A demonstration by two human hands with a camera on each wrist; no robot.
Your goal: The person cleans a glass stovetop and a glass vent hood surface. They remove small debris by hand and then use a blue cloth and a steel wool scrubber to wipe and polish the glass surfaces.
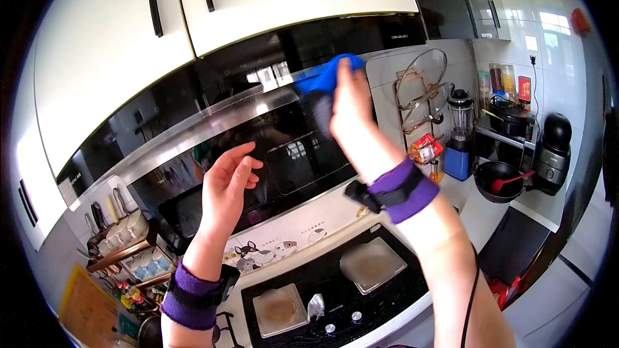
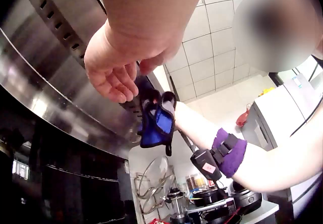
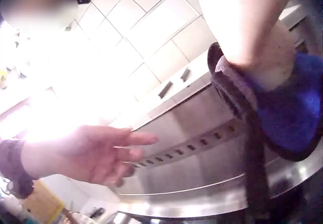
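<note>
Purple wristbands (image 1: 403, 190) wrap both raised forearms, closest to the head camera. Beyond them, the right hand (image 1: 351, 106) is lifted high, its fingers curled round a blue cloth (image 1: 329, 76) with a dark edge. The cloth sits bunched in that grip against the upper right part of the range hood (image 1: 193, 122), where the black glass front meets the steel band. The right wrist view shows the cloth (image 3: 287, 108) lying on the steel, just above a row of slots.

The left hand (image 1: 227, 183) is up in front of the hood's dark glass, lower and to the left, well apart from the cloth. Its fingers are loosely spread and slightly bent, and it holds nothing; whether it touches the glass cannot be told.

White cabinets (image 1: 97, 38) hang above the hood. Below lies a black hob (image 1: 322, 277) carrying two covered burners. To the right stand a lid rack (image 1: 422, 87), a blender (image 1: 459, 135) and a black pan (image 1: 498, 180) with a red utensil in it.
</note>
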